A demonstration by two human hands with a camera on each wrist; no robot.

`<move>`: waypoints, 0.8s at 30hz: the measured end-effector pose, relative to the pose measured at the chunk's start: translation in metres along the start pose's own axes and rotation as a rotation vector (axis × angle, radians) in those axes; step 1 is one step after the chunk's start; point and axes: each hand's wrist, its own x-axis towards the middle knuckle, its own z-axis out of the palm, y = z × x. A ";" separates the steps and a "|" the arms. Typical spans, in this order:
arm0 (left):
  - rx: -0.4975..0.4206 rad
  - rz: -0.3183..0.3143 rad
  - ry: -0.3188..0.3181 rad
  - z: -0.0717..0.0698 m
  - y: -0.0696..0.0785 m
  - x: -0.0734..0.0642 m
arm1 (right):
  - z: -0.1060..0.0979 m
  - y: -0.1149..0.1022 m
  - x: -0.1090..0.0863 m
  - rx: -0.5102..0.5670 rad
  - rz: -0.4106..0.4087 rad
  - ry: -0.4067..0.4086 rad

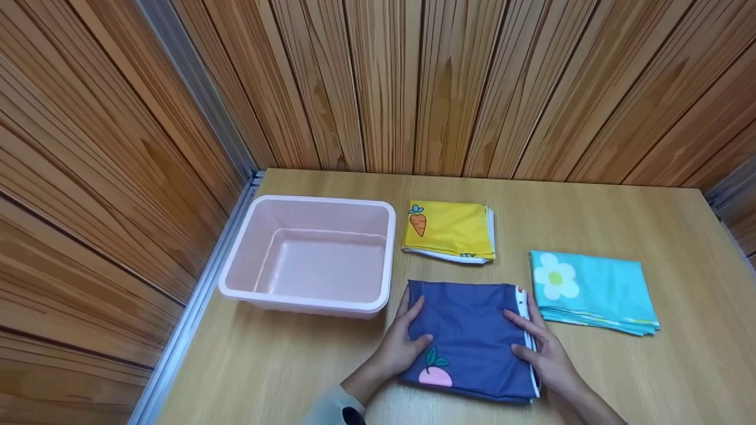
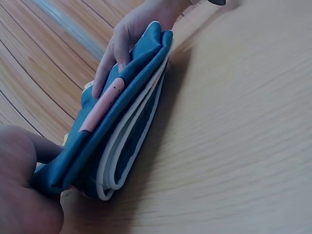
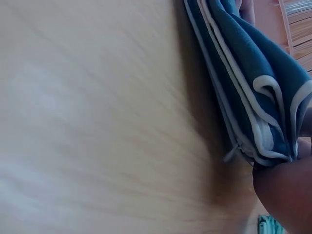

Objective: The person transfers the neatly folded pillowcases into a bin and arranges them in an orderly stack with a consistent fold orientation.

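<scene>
A folded dark blue cushion cover (image 1: 466, 330), with white piping and a pink fruit print near its front left corner, is between my two hands. My left hand (image 1: 398, 348) grips its left edge, thumb on top. On the right edge, my right hand (image 1: 549, 351) holds the layers between thumb and fingers. In the left wrist view the folded cushion cover (image 2: 122, 112) shows stacked layers along its front side, with a shadow on the table beneath. A small zip pull (image 3: 231, 153) hangs from a corner in the right wrist view. Fingers under the cloth are hidden.
An empty pale pink plastic basin (image 1: 307, 307) stands at the left. Behind the blue cover lies a folded yellow cloth (image 1: 452, 227) with a carrot print. To the right is a folded turquoise cloth (image 1: 608, 289) with a white flower. Wood-panelled walls bound the table's back and left.
</scene>
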 end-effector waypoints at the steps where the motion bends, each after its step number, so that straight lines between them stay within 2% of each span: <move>1: -0.001 0.004 0.001 0.000 0.001 0.000 | 0.000 -0.001 0.000 0.011 -0.015 -0.001; 7: -0.012 0.008 0.015 -0.001 0.011 0.002 | -0.004 -0.010 0.000 0.017 -0.056 0.002; 17: -0.033 0.007 0.024 -0.003 0.034 0.006 | -0.017 -0.033 -0.001 0.050 0.041 0.006; 24: -0.038 0.006 0.028 -0.007 0.054 0.011 | -0.026 -0.053 -0.001 0.109 0.027 0.002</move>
